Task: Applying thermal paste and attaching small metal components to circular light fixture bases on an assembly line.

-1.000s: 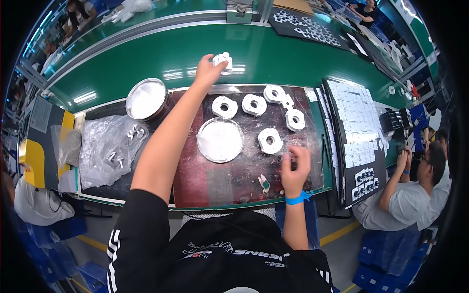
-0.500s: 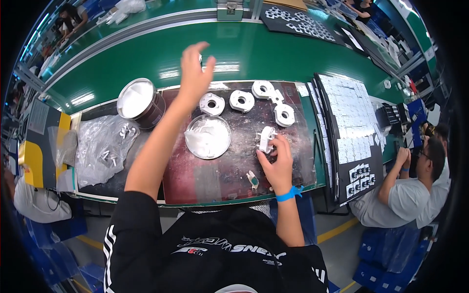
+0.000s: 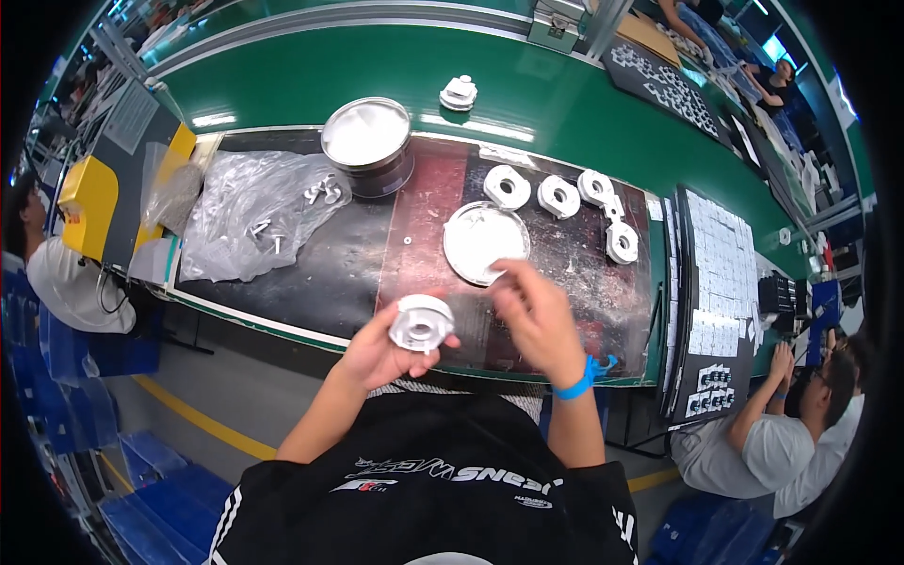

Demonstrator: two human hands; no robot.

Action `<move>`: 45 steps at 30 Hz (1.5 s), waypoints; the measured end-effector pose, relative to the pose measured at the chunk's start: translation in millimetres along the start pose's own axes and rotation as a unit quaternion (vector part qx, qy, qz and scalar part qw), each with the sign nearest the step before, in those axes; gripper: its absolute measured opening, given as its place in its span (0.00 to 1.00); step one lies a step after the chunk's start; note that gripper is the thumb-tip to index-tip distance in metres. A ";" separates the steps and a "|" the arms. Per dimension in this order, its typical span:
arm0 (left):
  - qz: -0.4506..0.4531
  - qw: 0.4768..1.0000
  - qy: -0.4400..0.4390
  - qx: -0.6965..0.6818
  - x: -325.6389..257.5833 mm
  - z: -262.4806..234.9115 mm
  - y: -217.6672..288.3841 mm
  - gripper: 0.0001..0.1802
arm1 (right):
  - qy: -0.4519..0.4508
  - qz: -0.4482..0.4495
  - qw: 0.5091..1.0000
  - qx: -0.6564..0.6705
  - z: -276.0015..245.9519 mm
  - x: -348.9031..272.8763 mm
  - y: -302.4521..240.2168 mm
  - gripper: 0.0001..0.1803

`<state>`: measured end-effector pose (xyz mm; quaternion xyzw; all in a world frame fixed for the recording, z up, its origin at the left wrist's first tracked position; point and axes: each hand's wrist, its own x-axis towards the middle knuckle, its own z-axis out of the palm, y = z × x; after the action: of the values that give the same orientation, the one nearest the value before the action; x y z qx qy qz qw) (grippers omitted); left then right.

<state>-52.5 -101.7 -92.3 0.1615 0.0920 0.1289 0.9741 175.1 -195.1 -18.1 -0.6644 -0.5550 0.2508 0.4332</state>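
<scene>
1. Clear plastic bag [image 3: 250, 221] of small metal parts: at 10 o'clock on the worktop [image 3: 311, 273], mouth slack, contents within reach.
2. Round metal tin [image 3: 366, 143]: at 11 o'clock, open side up for access.
3. Left hand [image 3: 388, 347]: fingers closed around a white ring-shaped part [image 3: 421, 323], raised off the worktop near the chest, bore facing up for inspection.
4. Right hand [image 3: 535, 318]: fingers pinched together; what they hold, cannot tell.
5. White round lid [image 3: 484, 242]: lying flat at 12 o'clock.
6. Four matching white ring parts [image 3: 565, 196]: in a row at 1 o'clock, apparently staged.
</scene>
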 end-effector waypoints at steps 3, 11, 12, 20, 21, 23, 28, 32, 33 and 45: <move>0.099 0.992 0.080 0.019 -10.7 -8.2 -3.5 0.31 | 0.151 -0.003 0.971 -0.184 -27.9 6.7 12.6 0.13; 0.098 0.984 0.145 0.039 -13.7 -13.5 -8.8 0.26 | 0.437 0.145 0.828 -0.319 -122.6 -97.4 28.5 0.07; 0.111 0.980 0.157 0.051 -5.7 -7.7 -11.2 0.27 | 0.469 0.171 0.805 -0.321 -131.0 -119.9 33.6 0.07; 0.041 0.995 0.067 0.068 50.0 34.8 -28.9 0.30 | 0.463 0.358 0.663 -0.468 -169.4 -266.5 71.2 0.20; 0.029 0.995 0.058 0.073 53.4 39.6 -34.2 0.30 | 0.456 0.359 0.671 -0.461 -167.8 -275.6 79.2 0.20; -0.004 0.996 0.032 0.084 58.5 35.7 -41.0 0.31 | 0.465 0.327 0.691 -0.445 -164.3 -279.8 88.7 0.19; -0.041 0.993 0.034 0.108 68.8 50.2 -56.9 0.31 | 0.505 0.350 0.705 -0.353 -159.6 -266.3 82.1 0.18; -0.077 0.988 0.029 0.128 79.2 49.1 -69.5 0.33 | 0.518 0.282 0.711 -0.384 -166.9 -263.0 100.2 0.15; -0.073 0.987 0.032 0.140 80.3 54.4 -72.0 0.32 | 0.515 0.276 0.714 -0.385 -168.3 -260.4 100.8 0.14; 0.014 0.974 0.091 0.207 104.1 74.2 -87.3 0.37 | 0.181 0.002 0.977 -0.109 -64.1 -123.2 11.6 0.18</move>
<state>82.0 -173.9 -67.1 0.3488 0.2029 0.1344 0.9050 201.6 -331.8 -14.2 -0.7431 -0.4904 0.0653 0.4506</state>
